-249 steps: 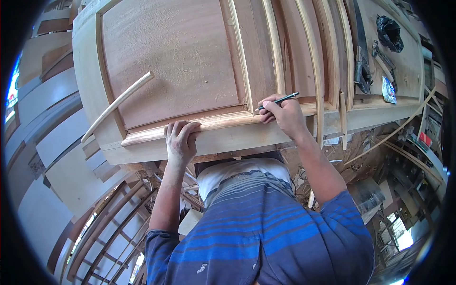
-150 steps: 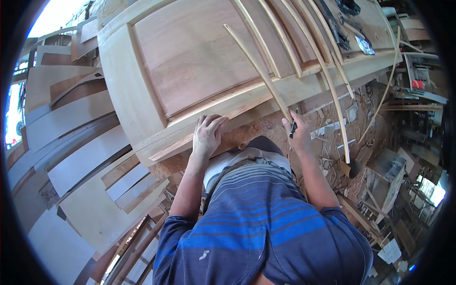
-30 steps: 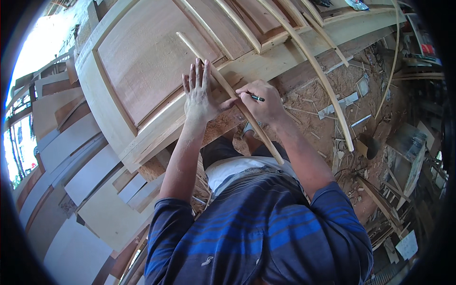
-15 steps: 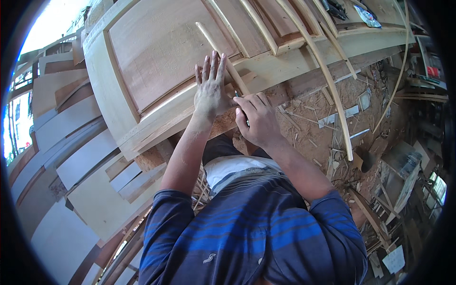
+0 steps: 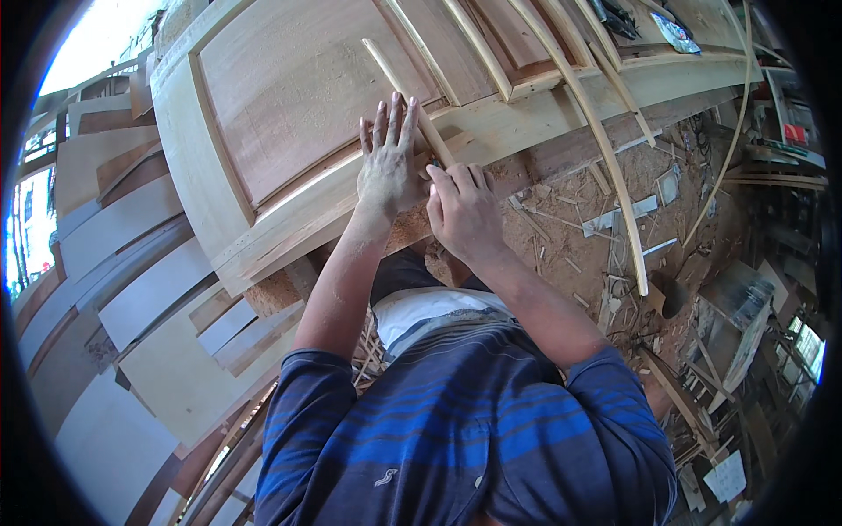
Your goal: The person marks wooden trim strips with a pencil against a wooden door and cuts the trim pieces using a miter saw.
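Note:
My left hand point(image 5: 387, 171) lies flat with its fingers stretched out over a narrow wooden moulding strip point(image 5: 381, 61). That strip slants across the frame of a panelled wooden door point(image 5: 281, 96), its near end beside my right hand. Close to the left palm, my right hand point(image 5: 467, 210) is closed, fingers curled round a thin pencil. Only a bit of the pencil's tip shows by the strip; the rest is hidden by the fingers.
More wooden strips point(image 5: 605, 149) lie across the door to the right, one jutting past its edge. A blue-and-white packet point(image 5: 675, 33) and dark tools point(image 5: 617, 19) rest at the far right. Boards point(image 5: 145, 294) are stacked at left. Offcuts and sawdust point(image 5: 561, 237) cover the floor.
My right hand has shifted slightly left and up and turned over the pencil, which showed more before. The left hand stays in place on the strip.

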Available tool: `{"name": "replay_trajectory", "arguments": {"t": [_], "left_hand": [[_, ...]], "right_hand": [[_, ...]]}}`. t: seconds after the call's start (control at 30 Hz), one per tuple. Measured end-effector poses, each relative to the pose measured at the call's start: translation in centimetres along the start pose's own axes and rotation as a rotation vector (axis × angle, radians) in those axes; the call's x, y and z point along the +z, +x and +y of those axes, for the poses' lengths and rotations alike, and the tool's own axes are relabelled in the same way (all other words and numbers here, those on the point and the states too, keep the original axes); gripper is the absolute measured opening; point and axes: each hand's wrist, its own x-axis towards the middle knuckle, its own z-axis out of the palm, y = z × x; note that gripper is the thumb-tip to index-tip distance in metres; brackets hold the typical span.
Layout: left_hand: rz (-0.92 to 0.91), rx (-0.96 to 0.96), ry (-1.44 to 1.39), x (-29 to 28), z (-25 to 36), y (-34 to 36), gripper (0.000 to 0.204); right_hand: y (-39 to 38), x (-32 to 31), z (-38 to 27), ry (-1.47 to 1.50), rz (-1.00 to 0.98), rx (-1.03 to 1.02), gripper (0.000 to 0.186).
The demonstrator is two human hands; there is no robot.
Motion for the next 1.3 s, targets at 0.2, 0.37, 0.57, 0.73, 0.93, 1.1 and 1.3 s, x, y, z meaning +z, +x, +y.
{"name": "replay_trajectory", "arguments": {"t": [0.2, 0.37, 0.57, 0.73, 0.93, 1.1, 1.3], "left_hand": [[-0.002, -0.001, 0.008, 0.1, 0.0, 0.1, 0.118], [-0.021, 0.006, 0.060, 0.3, -0.2, 0.1, 0.115], [0.011, 0.015, -0.059, 0.2, -0.2, 0.0, 0.111], [0.010, 0.014, -0.019, 0.1, -0.1, 0.0, 0.113], [-0.024, 0.006, 0.043, 0.1, 0.1, 0.2, 0.125], [-0.036, 0.006, 0.051, 0.1, 0.1, 0.5, 0.140], [0.023, 0.042, -0.009, -0.4, 0.5, 0.2, 0.145]], "right_hand": [[-0.8, -0.5, -0.4, 0.004, -0.062, 0.052, 0.032], [0.1, 0.7, 0.0, 0.022, -0.020, 0.035, 0.034], [0.0, -0.6, -0.8, -0.033, -0.077, 0.053, 0.035], [0.0, -0.3, -0.7, -0.017, -0.060, 0.056, 0.032], [0.7, -0.9, -1.1, -0.057, -0.051, 0.071, 0.030], [-0.9, -4.4, -0.3, 0.142, 0.032, 0.087, 0.024], [-6.2, -4.8, 2.1, 0.259, 0.078, 0.367, 0.036]]}}
